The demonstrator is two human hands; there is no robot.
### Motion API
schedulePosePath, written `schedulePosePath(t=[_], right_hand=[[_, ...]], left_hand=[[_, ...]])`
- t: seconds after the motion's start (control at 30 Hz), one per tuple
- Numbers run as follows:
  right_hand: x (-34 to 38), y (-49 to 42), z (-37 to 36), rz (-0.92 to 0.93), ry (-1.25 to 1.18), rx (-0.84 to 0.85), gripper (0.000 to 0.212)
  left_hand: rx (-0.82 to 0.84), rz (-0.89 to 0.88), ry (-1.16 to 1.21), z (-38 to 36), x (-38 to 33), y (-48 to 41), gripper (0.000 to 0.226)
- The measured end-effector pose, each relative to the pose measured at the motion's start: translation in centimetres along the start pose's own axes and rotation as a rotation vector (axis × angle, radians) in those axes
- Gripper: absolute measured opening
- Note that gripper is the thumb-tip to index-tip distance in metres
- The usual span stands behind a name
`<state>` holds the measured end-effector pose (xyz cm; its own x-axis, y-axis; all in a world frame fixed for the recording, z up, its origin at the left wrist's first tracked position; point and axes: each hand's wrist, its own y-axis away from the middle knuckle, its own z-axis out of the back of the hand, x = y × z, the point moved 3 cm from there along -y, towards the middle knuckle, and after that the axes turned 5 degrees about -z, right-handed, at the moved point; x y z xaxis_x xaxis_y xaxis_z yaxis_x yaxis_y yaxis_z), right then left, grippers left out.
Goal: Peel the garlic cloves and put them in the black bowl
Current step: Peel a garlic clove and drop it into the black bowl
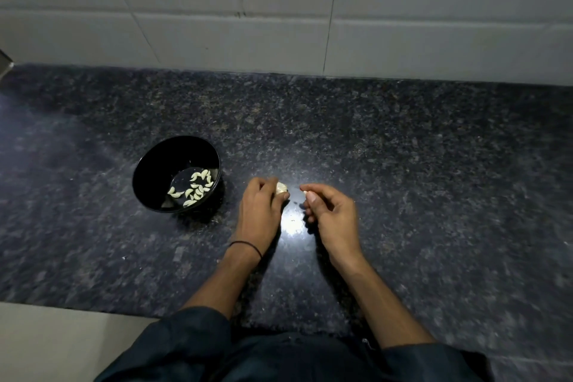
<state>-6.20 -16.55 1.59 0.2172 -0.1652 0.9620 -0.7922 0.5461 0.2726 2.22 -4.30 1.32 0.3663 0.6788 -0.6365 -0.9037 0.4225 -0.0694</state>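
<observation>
Dark sleeves (pixel 192 347) lowest, forearms out over counter (pixel 403 149). Left hand (pixel 260 205) curls round garlic (pixel 281 187), just right of bowl (pixel 161 158). Right hand (pixel 331 211) pinches a pale bit (pixel 305 192) at thumb and forefinger, probably a clove, too small to be sure. Best way: steady the garlic, strip skin fully, then drop only the clean clove in. Bowl holds a scatter of peeled cloves (pixel 195 189) on its bottom, nowhere near full.

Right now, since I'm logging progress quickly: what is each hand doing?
Left hand: grips a pale garlic chunk.
Right hand: pinches a small pale garlic bit between thumb and fingertip.
</observation>
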Motion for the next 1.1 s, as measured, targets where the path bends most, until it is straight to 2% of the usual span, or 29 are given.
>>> schedulePosePath(t=[0.13, 0.27, 0.33, 0.43, 0.53, 0.77, 0.97, 1.03, 1.1], right_hand=[[0.0, 0.4, 0.4, -0.054, -0.141, 0.054, 0.020], [0.6, 1.0, 0.8, -0.057, -0.176, 0.082, 0.017], [0.9, 1.1, 0.9, -0.051, -0.174, 0.078, 0.014], [1.4, 1.3, 0.9, -0.029, -0.156, 0.071, 0.010], [1.8, 1.6, 0.8, 0.019, -0.121, 0.079, 0.010], [1.8, 1.7, 1.0, 0.075, 0.006, 0.055, 0.010], [1.8, 1.9, 1.3, 0.024, 0.110, -0.003, 0.014], [1.9, 1.9, 1.2, 0.003, 0.116, -0.040, 0.016], [2.1, 1.7, 1.0, -0.040, 0.039, -0.050, 0.014]], left_hand=[[-0.042, -0.036, 0.016, -0.4, 0.5, 0.2, 0.034], [-0.202, -0.101, 0.032, 0.6, -0.2, 1.4, 0.038], [-0.229, -0.100, 0.165, 1.2, -1.4, 2.3, 0.030], [-0.116, 0.021, 0.498, 1.5, -3.1, 3.5, 0.019], [-0.073, 0.081, 0.640, 1.2, -3.5, 3.8, 0.013], [-0.116, 0.122, 0.538, 1.8, -3.8, 3.6, 0.015], [-0.108, 0.107, 0.352, 2.3, -4.0, 3.6, 0.013], [-0.095, 0.144, 0.423, 2.1, -3.9, 3.5, 0.011], [-0.101, 0.218, 0.610, 1.8, -4.1, 3.5, 0.008]])
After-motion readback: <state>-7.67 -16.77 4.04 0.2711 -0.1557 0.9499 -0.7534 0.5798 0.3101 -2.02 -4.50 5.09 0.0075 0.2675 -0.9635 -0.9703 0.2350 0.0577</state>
